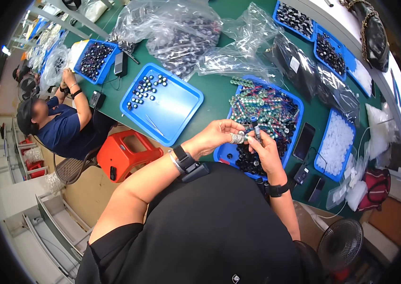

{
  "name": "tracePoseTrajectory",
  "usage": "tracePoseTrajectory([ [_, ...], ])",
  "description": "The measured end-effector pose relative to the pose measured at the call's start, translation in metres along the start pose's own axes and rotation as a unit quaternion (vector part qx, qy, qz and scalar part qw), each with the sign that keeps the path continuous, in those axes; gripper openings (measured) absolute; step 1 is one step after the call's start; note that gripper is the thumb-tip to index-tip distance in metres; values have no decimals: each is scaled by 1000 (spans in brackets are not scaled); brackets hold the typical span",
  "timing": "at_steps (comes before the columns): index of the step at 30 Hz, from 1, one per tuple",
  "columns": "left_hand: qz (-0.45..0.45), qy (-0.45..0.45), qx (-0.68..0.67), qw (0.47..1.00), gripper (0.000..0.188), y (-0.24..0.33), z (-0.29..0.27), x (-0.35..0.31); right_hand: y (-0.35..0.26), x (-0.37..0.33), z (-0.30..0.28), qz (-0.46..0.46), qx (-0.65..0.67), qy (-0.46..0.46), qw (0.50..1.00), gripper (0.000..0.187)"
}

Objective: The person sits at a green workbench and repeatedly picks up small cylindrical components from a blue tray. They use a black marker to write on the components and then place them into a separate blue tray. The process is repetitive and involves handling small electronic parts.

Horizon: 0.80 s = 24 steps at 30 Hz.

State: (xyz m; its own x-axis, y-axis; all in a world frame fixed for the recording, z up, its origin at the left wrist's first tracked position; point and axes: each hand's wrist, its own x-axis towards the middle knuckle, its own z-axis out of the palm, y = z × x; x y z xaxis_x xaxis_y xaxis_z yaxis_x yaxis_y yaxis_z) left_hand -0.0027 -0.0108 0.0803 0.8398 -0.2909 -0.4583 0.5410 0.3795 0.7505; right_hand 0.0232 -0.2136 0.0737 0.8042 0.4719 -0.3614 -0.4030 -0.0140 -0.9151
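Observation:
Both hands are close together above a blue tray [299,105] heaped with strips of small green and clear round parts [257,102] and loose black parts [250,163]. My left hand [215,135] is closed, with a short stack of small clear, ring-like pieces [238,137] pinched at its fingertips. Its fingertips almost meet those of my right hand [267,150]. That hand is closed round a dark marker pen [255,127] with a blue end, standing upright between its fingers. The exact kind of the small pieces is too fine to make out.
Left of my hands lies a blue tray [184,102] with small round dark parts and white tweezers [154,124]. A phone [304,141] and a tray of white pieces [336,144] are at right. Plastic bags [181,38] lie behind. A co-worker [63,120] sits left by a red stool [127,154].

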Motion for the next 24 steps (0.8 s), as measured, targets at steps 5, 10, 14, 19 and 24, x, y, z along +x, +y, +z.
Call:
tracePoseTrajectory([
  [5, -3, 15, 26, 1000, 34, -1, 5, -1, 3, -2, -4, 10, -14, 28, 999, 16],
  [10, -1, 27, 25, 999, 35, 0, 4, 1, -6, -3, 1, 0, 0, 34, 999, 15],
  [14, 16, 4, 26, 1000, 43, 3, 9, -1, -5, 0, 3, 2, -5, 38, 999, 13],
  [19, 16, 7, 46, 999, 48, 3, 11, -2, -7, 1, 9, -10, 3, 43, 999, 11],
  [24, 13, 0, 52, 999, 49, -4, 9, 0, -3, 5, 8, -28, -46, 46, 997, 10],
])
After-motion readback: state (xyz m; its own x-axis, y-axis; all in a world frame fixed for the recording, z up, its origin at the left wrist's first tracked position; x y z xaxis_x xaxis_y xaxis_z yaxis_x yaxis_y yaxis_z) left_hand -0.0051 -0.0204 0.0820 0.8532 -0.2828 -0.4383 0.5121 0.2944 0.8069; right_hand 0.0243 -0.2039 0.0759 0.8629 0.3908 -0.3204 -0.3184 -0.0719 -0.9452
